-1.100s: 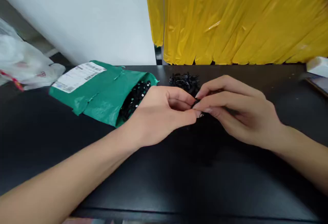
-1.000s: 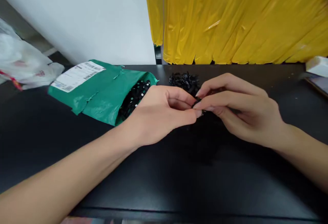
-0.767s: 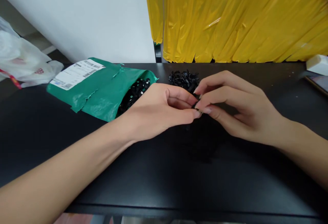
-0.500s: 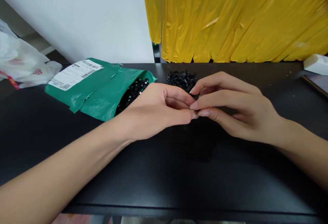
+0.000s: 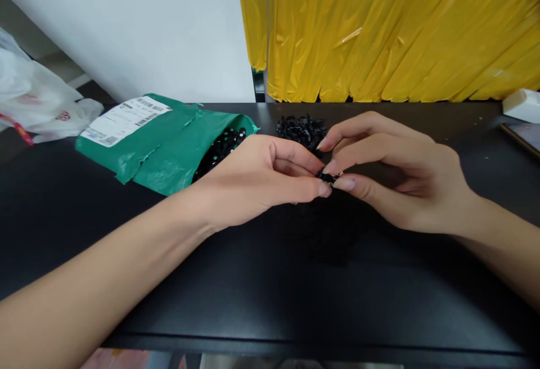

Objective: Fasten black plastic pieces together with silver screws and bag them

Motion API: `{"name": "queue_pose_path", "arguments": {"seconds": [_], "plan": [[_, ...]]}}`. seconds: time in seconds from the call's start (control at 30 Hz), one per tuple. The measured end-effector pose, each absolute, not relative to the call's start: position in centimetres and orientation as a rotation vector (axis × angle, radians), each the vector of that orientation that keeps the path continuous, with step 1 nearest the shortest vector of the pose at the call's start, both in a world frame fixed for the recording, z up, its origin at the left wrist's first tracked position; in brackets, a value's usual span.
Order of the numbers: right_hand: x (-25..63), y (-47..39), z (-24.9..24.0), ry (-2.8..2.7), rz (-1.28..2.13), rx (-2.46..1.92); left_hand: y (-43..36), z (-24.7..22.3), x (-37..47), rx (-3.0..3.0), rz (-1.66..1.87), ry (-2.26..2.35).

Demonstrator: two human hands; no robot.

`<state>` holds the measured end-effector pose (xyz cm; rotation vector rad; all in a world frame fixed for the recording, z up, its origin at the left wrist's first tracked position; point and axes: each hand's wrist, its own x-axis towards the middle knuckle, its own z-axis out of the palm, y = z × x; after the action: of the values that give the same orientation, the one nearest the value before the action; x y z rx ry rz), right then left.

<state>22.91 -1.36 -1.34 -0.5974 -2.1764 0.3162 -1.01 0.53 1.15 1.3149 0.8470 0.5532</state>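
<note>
Fingertip to fingertip, a person's two bare hands meet over a small black piece (image 5: 326,176), its surface glossy and its edge flecked with pale, metallic-looking glints. The left hand (image 5: 248,183) pinches it between thumb and fingers, palm side turned away from the camera. The right hand (image 5: 400,175) closes thumb and forefinger on its other end in a narrow grip, the remaining fingers curled above. The piece sits between the two hands, above the counter (image 5: 236,290); its exact shape is too covered to tell.

Just behind the fingers lies a loose pile of black pieces (image 5: 300,127), thin, shiny and tangled. Beside the left hand, a crinkled green plastic mailer (image 5: 172,147) rests on its side with torn, ragged edges and a white printed label (image 5: 126,120) bearing barcodes. Its open end faces the hands and shows more black bits (image 5: 225,147), dotted with bright round spots.

The counter is smooth and black, with a soft sheen. At far left slumps a thin white plastic bag (image 5: 42,93) with red markings. At far right, a white block-shaped object (image 5: 523,106) is near a flat, dark-edged item (image 5: 523,135). Behind stand a plain white panel (image 5: 160,26) and wrinkled, glossy yellow sheeting (image 5: 358,31).
</note>
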Motion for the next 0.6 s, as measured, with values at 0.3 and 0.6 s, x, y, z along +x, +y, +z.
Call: {"name": "queue_pose_path", "arguments": {"seconds": [0.3, 0.6], "plan": [[22.79, -1.39, -1.48, -2.163, 0.293, -0.611, 0.74, 1.17, -1.21, 1.370, 0.513, 0.856], [22.81, -1.19, -1.32, -2.182, 0.354, -0.582, 0.81, 1.08, -1.28, 1.372, 0.488, 0.884]]}}
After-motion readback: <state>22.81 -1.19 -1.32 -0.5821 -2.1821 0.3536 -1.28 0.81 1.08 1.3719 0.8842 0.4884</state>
